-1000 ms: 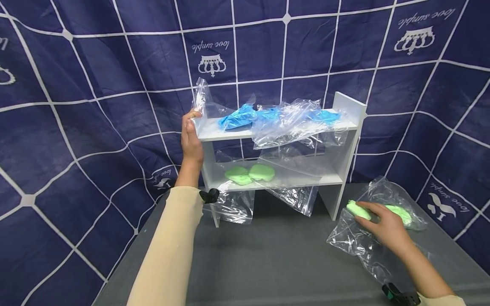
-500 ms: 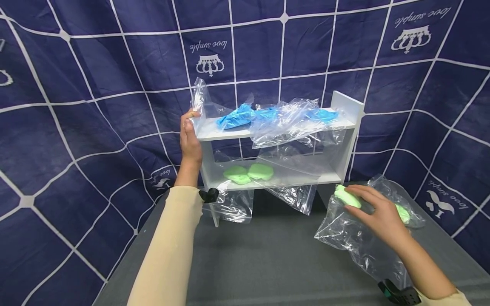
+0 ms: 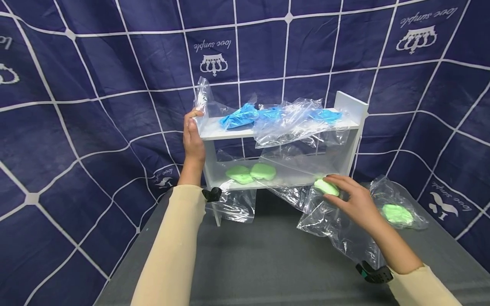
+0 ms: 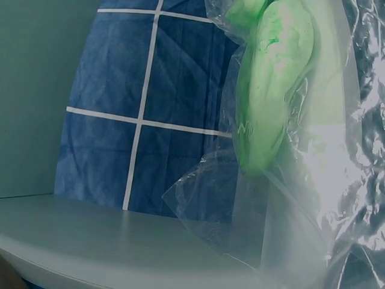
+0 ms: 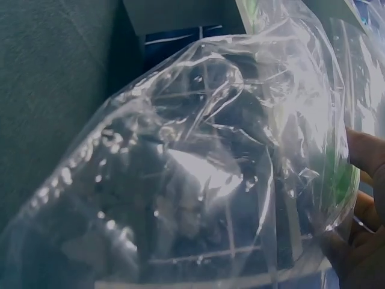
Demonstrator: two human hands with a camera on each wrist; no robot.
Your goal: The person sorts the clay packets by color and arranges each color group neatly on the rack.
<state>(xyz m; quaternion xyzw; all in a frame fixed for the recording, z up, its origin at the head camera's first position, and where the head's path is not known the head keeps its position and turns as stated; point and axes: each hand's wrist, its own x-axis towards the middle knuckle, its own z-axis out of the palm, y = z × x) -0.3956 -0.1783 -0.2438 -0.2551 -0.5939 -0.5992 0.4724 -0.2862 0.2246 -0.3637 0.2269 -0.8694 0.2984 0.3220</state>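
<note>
My left hand holds the left side panel of a small white shelf, its fingers bent over near the top corner. My right hand pinches a bright green soft lump inside a clear zip bag between thumb and fingers, at the right end of the lower board. The rest of the bag hangs down below that hand. In the right wrist view its crinkled film fills most of the frame. Two more bagged green lumps lie on the lower board, towards the left.
On the upper board lie several clear bags with blue crumpled contents; one bag stands up at the left corner. Another bagged green lump lies on the dark grey table at right. A navy curtain hangs behind.
My right hand has carried the bagged green lump leftward and slightly up from the right of the table to the lower board's right end. The left hand stays on the shelf's side.
</note>
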